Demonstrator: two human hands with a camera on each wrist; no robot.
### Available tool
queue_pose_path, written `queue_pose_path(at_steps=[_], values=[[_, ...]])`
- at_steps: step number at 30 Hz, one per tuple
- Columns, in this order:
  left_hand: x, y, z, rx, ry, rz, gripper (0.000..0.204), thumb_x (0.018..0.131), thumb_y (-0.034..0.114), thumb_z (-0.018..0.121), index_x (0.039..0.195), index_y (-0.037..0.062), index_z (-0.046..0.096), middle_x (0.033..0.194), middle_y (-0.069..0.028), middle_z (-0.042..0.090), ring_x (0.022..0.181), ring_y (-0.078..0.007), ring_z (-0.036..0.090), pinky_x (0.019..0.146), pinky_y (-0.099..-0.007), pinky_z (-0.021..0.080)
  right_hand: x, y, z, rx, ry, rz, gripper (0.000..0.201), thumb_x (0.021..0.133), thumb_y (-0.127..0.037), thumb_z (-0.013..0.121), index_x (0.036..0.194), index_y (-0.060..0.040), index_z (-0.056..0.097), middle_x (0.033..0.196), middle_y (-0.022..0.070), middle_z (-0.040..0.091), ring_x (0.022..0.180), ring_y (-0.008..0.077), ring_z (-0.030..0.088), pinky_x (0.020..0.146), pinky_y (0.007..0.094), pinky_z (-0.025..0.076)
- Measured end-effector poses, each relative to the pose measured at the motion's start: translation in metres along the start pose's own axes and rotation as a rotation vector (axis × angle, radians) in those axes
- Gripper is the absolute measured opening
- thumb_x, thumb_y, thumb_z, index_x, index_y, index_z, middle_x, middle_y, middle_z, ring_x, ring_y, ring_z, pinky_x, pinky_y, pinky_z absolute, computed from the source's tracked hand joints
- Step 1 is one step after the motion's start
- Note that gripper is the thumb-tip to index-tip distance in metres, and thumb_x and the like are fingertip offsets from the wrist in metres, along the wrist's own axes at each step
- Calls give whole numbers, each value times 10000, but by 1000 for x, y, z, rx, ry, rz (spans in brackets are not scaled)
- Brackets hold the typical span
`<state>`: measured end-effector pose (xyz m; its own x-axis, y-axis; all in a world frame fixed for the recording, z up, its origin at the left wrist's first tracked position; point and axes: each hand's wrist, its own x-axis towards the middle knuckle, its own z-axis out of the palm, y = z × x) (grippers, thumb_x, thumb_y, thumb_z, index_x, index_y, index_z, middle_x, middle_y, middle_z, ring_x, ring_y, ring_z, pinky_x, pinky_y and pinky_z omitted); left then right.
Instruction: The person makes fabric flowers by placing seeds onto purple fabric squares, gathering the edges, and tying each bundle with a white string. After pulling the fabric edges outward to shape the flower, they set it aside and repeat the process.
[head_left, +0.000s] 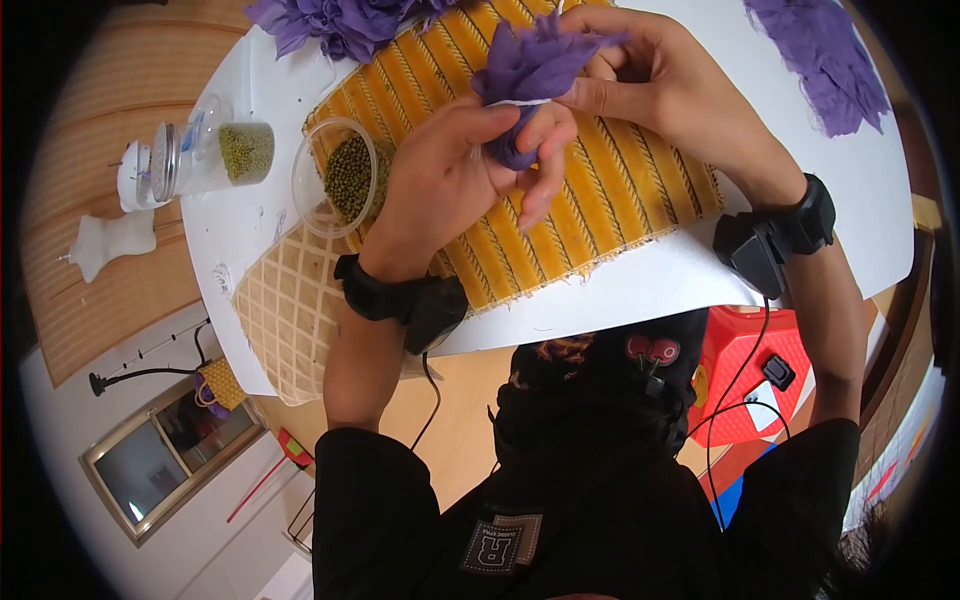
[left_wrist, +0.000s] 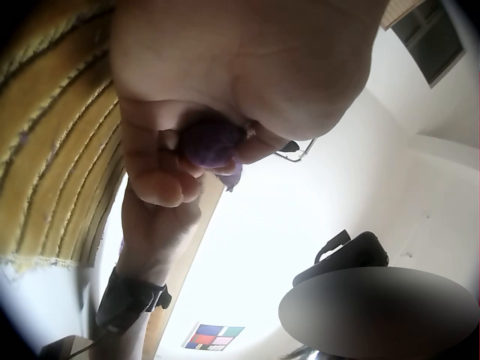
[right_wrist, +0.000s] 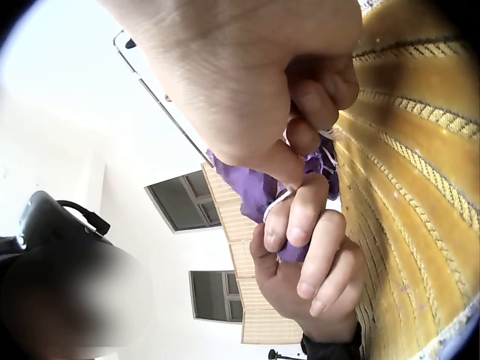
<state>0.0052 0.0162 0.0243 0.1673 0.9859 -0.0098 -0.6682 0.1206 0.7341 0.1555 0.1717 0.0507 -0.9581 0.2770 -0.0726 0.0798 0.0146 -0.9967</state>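
A small purple cloth bundle (head_left: pixel 530 70) with a gathered, ruffled top is gripped in my left hand (head_left: pixel 440 170), between thumb and fingers. Its rounded lower end (left_wrist: pixel 212 142) bulges out within the curled fingers in the left wrist view. White string (head_left: pixel 518 102) runs round the bundle's neck. My right hand (head_left: pixel 670 90) pinches the string close beside the neck, thumb against fingers. From the right wrist view, a stretch of string (right_wrist: pixel 277 202) passes over the purple cloth right at the left fingertips.
Under the hands lies a yellow striped cloth mat (head_left: pixel 510 245) on a white table (head_left: pixel 560 325). A clear cup (head_left: pixel 300 190) of green beans stands left of my left hand, with a jar of beans (head_left: pixel 245 155) beyond. More purple cloth lies at the back (head_left: pixel 345 30) and right (head_left: pixel 825 70).
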Motion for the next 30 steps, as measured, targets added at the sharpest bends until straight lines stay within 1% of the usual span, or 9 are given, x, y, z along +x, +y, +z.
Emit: queue_pose_path(at_steps=[6, 10, 12, 13, 14, 16, 21, 23, 30], values=[[-1, 1, 1, 54, 46, -22, 284, 993, 241, 362, 822, 18, 407, 862, -128, 463, 655, -224, 542, 622, -323, 448, 1, -1, 5, 54, 77, -101, 328, 890, -21, 619, 1210, 2, 554, 942, 24, 625, 727, 48, 532, 637, 191, 437], [-2, 1, 1, 83, 126, -31, 278, 987, 235, 373, 818, 18, 419, 850, -114, 472, 654, -216, 541, 620, -317, 446, 2, 1, -6, 227, 125, -189, 357, 902, -51, 602, 1251, -4, 545, 1183, 90, 594, 905, 98, 570, 771, 236, 480], [-2, 4, -1, 315, 97, -86, 260, 979, 220, 379, 822, 21, 438, 826, -100, 488, 656, -203, 541, 616, -306, 442, 13, 23, -21, -226, 171, -621, 374, 910, -88, 600, 1272, -12, 541, 1228, 101, 575, 980, 104, 559, 789, 253, 478], [-1, 3, 1, 315, 96, -85, 260, 979, 220, 379, 822, 21, 438, 826, -100, 488, 656, -203, 541, 616, -306, 442, -3, -19, 2, 106, 282, -143, 296, 905, -79, 626, 1187, 6, 603, 1121, 88, 637, 934, 99, 589, 772, 245, 483], [0, 3, 5, 245, 130, -100, 248, 975, 210, 383, 825, 23, 446, 813, -91, 493, 653, -193, 538, 615, -298, 439, 0, -10, 3, 104, 283, -142, 296, 905, -79, 626, 1187, 6, 603, 1121, 88, 637, 934, 99, 589, 772, 245, 483], [0, 2, 10, 174, 160, -119, 236, 971, 200, 386, 828, 25, 454, 801, -81, 499, 650, -183, 535, 615, -291, 436, 6, 14, 7, -366, 146, -623, 221, 928, -190, 619, 1089, -39, 637, 761, 1, 618, 698, 70, 571, 702, 199, 458], [-1, 3, 16, 298, 256, -203, 231, 973, 203, 391, 848, 30, 479, 824, -69, 512, 649, -154, 524, 627, -265, 409, 4, 21, -1, -382, 51, -482, 238, 931, -243, 621, 1064, -48, 648, 787, 6, 634, 728, 86, 599, 701, 204, 470], [-1, 2, 13, 265, 224, -180, 232, 974, 204, 387, 860, 30, 489, 825, -66, 517, 649, -150, 524, 629, -260, 404, -2, 3, -5, -155, -56, -285, 189, 903, -70, 643, 1068, 19, 658, 939, 63, 683, 838, 85, 606, 729, 231, 485], [-1, 2, 12, 295, 221, -165, 250, 974, 218, 380, 914, 29, 532, 791, -54, 541, 644, -132, 518, 629, -253, 392, 4, 15, 0, -22, 40, -245, 115, 907, -64, 639, 972, 24, 675, 837, 45, 683, 761, 72, 590, 691, 223, 479]])
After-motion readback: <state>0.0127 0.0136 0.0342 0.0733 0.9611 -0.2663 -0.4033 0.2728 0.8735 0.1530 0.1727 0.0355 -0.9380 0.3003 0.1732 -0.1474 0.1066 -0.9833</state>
